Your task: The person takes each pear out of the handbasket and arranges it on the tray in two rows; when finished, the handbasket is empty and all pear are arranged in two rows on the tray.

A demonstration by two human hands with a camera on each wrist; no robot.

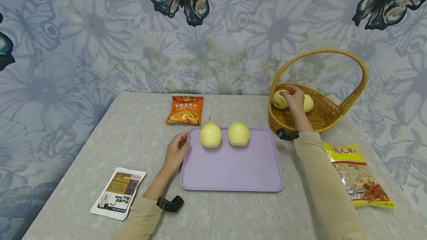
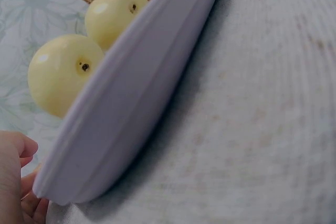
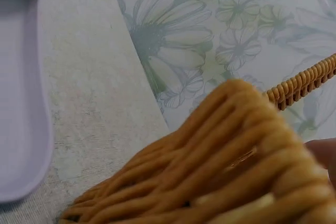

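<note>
In the head view, my left hand [image 1: 176, 152] holds the lilac tray [image 1: 231, 173] at its upper left edge, fingers against the rim. Two round yellow pears, the left pear [image 1: 210, 135] and the right pear [image 1: 238, 133], stand at the tray's far side. My right hand [image 1: 295, 101] reaches into the wicker basket [image 1: 325, 116] and grips a pear [image 1: 279, 100] at its left end, thumb on top. Another pear [image 1: 308, 103] sits just right of that hand. In the right wrist view the basket wall [image 3: 210, 166] hides most of the hand.
An orange snack bag [image 1: 185, 110] lies behind the tray. At the front left is a white packet [image 1: 118, 193]; at the right, a yellow-and-clear food bag [image 1: 360, 177] lies partly under the right forearm. The basket's tall handle [image 1: 320, 52] arches above it, near the patterned wall.
</note>
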